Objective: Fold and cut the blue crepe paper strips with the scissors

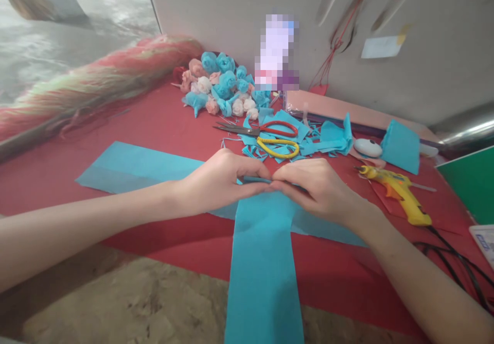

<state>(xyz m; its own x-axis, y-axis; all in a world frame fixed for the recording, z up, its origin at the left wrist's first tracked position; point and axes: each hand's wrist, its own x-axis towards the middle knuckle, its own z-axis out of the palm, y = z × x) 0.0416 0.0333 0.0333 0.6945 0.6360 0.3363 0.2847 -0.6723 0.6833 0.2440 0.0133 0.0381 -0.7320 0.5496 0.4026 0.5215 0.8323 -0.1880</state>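
A long blue paper strip (264,261) hangs from my hands over the table's front edge. My left hand (219,182) pinches its top end on the left, and my right hand (320,187) pinches the same end on the right, the fingertips of both nearly meeting. The top end looks folded or rolled between the fingers. Beneath my hands, another blue strip (142,166) lies across the red table (162,236), its middle hidden. Just beyond my hands are scissors (276,138) with one red and one yellow handle.
Paper flowers (227,81) are piled at the back, near blue scraps (304,145). A yellow glue gun (401,192) with a black cable lies at the right, near a white oval object (368,148) and folded blue paper (401,145). Fringed material (116,76) borders the left.
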